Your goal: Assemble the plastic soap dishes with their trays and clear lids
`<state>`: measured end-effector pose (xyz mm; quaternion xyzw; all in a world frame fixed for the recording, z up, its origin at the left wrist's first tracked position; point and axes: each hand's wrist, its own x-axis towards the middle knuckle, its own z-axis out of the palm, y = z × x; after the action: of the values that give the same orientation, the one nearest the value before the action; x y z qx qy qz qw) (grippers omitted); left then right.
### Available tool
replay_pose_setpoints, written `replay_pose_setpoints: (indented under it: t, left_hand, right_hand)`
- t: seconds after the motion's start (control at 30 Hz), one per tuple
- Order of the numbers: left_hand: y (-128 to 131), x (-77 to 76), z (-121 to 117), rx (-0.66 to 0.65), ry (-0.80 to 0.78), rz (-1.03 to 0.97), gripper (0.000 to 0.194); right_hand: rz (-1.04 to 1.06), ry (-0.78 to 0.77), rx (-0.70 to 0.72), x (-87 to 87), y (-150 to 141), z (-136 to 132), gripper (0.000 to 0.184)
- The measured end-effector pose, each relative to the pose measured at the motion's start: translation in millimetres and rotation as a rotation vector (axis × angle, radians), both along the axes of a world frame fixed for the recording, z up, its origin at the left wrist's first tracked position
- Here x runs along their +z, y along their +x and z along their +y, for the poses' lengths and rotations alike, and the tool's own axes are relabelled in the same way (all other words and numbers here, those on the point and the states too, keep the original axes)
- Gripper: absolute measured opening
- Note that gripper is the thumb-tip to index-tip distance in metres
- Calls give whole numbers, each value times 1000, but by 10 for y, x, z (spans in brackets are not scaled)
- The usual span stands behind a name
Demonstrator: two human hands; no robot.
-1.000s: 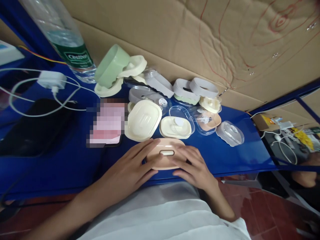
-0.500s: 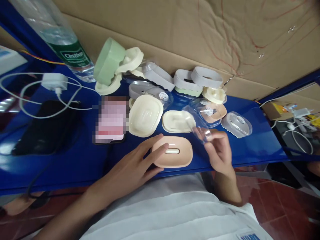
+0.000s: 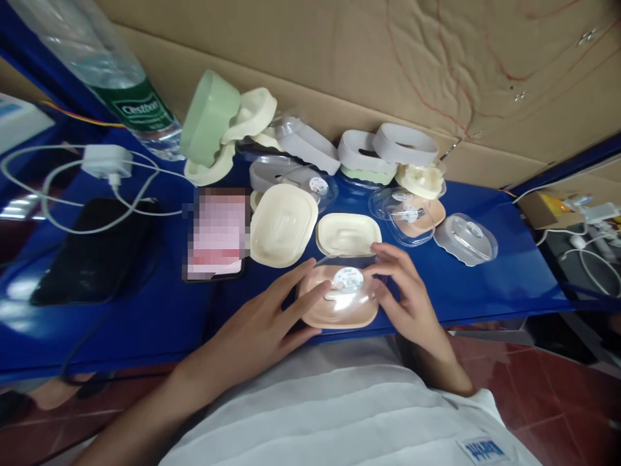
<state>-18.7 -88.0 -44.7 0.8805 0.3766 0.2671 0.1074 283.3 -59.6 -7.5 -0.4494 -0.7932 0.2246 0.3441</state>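
In front of me on the blue table, a peach soap dish [image 3: 317,318] lies near the front edge. My left hand [image 3: 281,309] grips its left end, with the thumb at the near side and fingers over the rim. A clear plastic lid [image 3: 339,301] with a round white sticker covers the dish; whether it is seated cannot be seen. My right hand [image 3: 405,291] holds the lid's right side between thumb and fingers. Just behind lie a shallow cream tray [image 3: 349,234] and a deeper cream dish [image 3: 283,226].
Grey, green and cream soap-dish parts are piled at the back, including a green tub [image 3: 209,120]. Clear lids [image 3: 466,239] lie to the right. At left are a phone [image 3: 217,233], a black pouch-like item [image 3: 92,252], a white charger [image 3: 107,160] and a water bottle [image 3: 130,97].
My right hand has moved left with the clear lid, bringing it from beside the peach dish to over it. My left hand has stayed on the dish.
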Motion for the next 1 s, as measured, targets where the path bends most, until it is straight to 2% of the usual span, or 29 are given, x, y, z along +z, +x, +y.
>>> replay_pose_setpoints:
  t: [0.1, 0.2, 0.27, 0.37, 0.5, 0.6, 0.73, 0.87, 0.93, 1.0]
  left_hand:
    - [4, -7, 2, 58, -73, -5, 65]
    - [1, -13, 9, 66, -124, -19, 63]
    - [-5, -29, 14, 63, -140, -23, 64]
    - [-10, -64, 25, 61, -147, -28, 67]
    - [0, -79, 37, 60, -133, -61, 70]
    - [8, -57, 36, 59, -128, -69, 73]
    - [18, -27, 32, 35, -96, -55, 72]
    - [30, -30, 33, 25, -53, -23, 66]
    - [33, -38, 34, 31, -22, -8, 66]
    - [33, -41, 38, 39, -12, -5, 68]
  right_hand:
    - [-84, 20, 80, -46, 64, -82, 30]
    - [-153, 59, 124, -159, 103, -142, 55]
    - [-154, 64, 135, -235, 101, -149, 65]
    - [-83, 94, 129, -310, 67, -135, 65]
    - [-56, 210, 91, -332, 39, -138, 61]
    - [-108, 305, 87, -308, 58, -155, 60]
    - [-276, 397, 62, -284, 86, -167, 62]
    - [-347, 383, 109, -303, 81, -167, 79]
    - [-353, 329, 154, -309, 74, -161, 92]
    - [-371, 268, 189, -302, 74, -150, 98]
